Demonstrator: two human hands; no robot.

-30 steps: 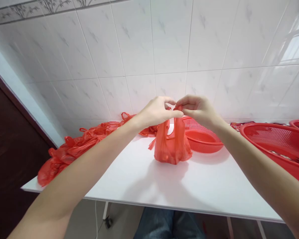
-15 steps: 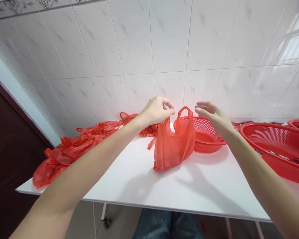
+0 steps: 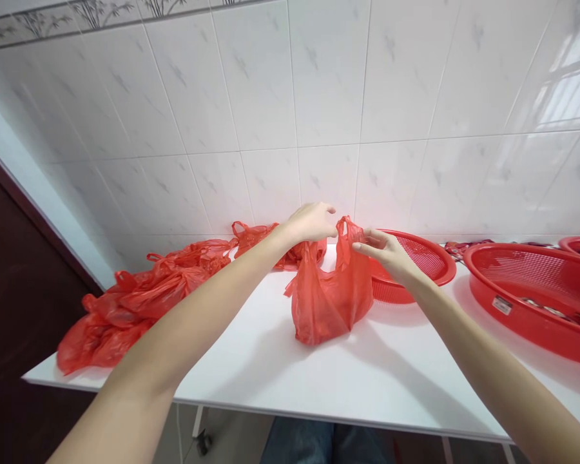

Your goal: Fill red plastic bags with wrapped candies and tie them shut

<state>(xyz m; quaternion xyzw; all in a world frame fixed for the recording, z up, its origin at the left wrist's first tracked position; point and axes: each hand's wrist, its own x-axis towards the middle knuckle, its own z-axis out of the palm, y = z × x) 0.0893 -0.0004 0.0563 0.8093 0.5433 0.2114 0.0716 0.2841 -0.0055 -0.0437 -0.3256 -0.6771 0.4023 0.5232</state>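
A translucent red plastic bag (image 3: 332,299) stands upright on the white table, its two handles pointing up. My left hand (image 3: 314,222) is at the top of its left handle, the thumb side turned away; what its fingers hold is hidden. On the other side, my right hand (image 3: 381,248) touches the right handle, with its thumb and fingers apart. Just behind that hand sits a red mesh basket (image 3: 415,258).
Several red plastic bags (image 3: 145,290) are heaped at the left end of the table (image 3: 251,380). More red bags (image 3: 251,238) lie by the tiled wall. A larger red basket (image 3: 526,309) with small items inside stands at the right.
My right hand has moved left and down to the bag's right handle. The handle has gathered and narrowed, and the bag's body looks fuller. My left hand has lowered slightly.
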